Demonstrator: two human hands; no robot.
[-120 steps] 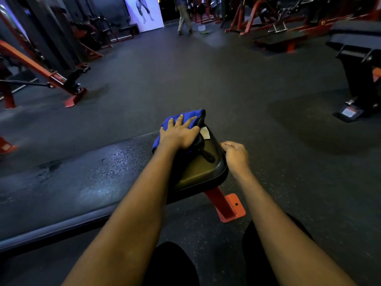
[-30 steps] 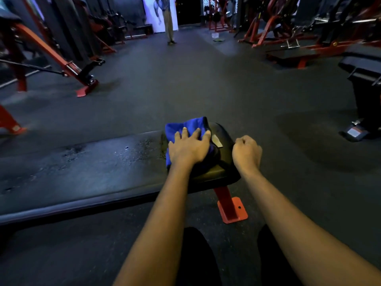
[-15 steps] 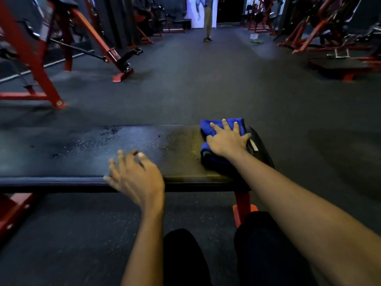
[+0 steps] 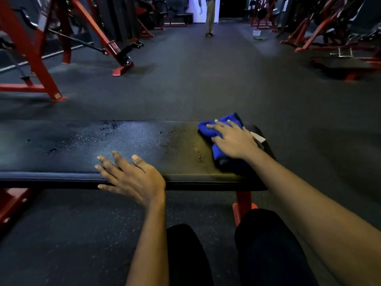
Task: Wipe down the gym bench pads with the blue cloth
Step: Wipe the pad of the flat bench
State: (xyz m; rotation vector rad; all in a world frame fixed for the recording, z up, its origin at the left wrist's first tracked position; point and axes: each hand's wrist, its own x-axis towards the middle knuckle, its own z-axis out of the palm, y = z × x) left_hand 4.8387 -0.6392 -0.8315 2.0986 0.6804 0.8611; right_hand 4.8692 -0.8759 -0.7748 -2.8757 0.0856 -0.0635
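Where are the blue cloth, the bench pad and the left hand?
blue cloth (image 4: 218,154), head view, near fold.
bench pad (image 4: 82,145), head view, top surface.
left hand (image 4: 136,178), head view, back of hand.

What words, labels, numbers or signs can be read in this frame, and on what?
No text can be read.
The white tag on the bench pad end, by the right hand: blurred, unreadable.
The sticker on the red frame leg: too small.
The wall poster: a figure, no legible words.
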